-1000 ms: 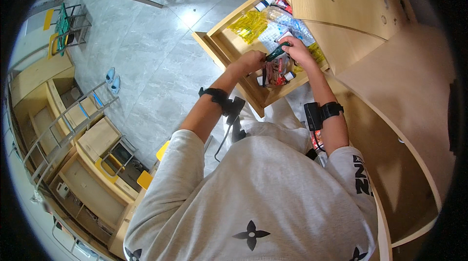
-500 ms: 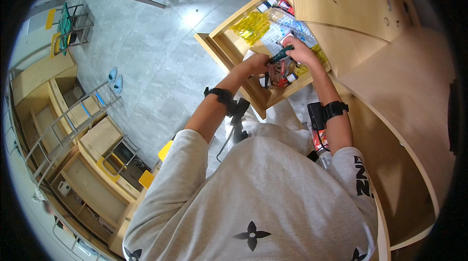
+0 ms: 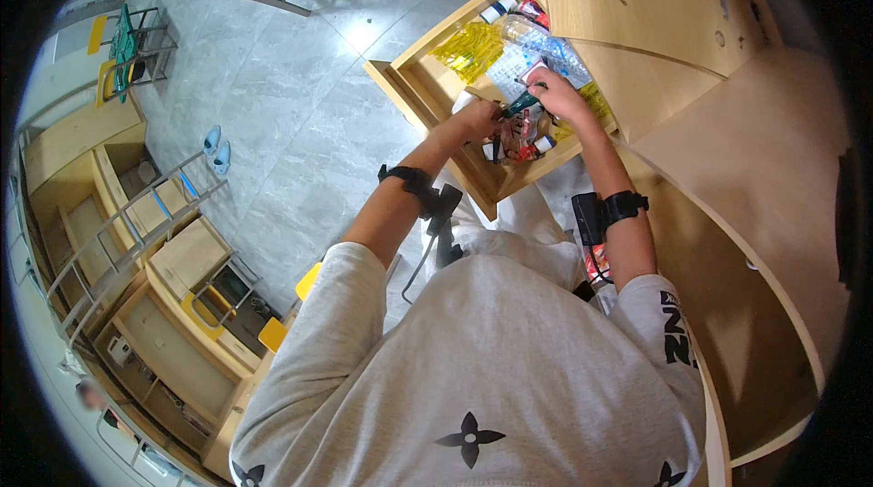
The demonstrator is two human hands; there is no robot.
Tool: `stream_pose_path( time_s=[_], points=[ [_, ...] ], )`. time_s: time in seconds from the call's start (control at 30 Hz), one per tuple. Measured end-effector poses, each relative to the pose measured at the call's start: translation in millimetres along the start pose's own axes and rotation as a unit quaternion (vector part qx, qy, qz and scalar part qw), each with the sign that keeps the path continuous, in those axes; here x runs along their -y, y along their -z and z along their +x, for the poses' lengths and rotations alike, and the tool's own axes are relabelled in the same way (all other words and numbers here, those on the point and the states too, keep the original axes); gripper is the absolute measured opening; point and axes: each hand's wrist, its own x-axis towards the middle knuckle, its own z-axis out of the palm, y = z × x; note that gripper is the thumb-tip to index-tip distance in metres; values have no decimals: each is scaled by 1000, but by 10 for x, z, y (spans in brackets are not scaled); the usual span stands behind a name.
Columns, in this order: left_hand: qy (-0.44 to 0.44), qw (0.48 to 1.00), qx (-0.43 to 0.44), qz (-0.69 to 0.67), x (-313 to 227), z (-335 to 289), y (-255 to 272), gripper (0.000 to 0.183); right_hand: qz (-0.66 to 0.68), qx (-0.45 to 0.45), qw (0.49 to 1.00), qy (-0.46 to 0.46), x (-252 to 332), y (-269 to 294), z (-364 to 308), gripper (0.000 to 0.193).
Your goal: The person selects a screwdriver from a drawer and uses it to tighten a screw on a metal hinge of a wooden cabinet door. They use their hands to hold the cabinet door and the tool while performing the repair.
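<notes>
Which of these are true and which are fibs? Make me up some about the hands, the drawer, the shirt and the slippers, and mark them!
1. The left hand and the right hand are both over the open drawer. True.
2. The right hand is empty. False: it holds a dark green object.
3. Crinkly yellow plastic lies in the drawer. True.
4. The blue slippers are inside the drawer. False: they lie on the grey floor.
5. The shirt is plain red. False: it is light grey with dark flower shapes.
</notes>
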Motion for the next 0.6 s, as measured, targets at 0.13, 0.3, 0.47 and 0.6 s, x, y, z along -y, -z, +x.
stream_pose_path(
  time_s=[0.13, 0.3, 0.47, 0.6],
  points=[
    [9, 997, 55, 44, 29, -71, 11, 20, 82, 11, 992, 98, -82, -28, -15, 20],
    [16, 998, 10, 53, 4, -151, 53, 19, 57, 70, 984, -152, 147, 122, 49, 33],
    [11, 994, -6, 108, -152, -141, 97, 18, -8, 58, 987, -150, -12, 91, 73, 29],
    [16, 993, 57, 98, -170, -275, 251, 20, 110, 90, 988, -51, -38, 83, 111, 14]
  ],
)
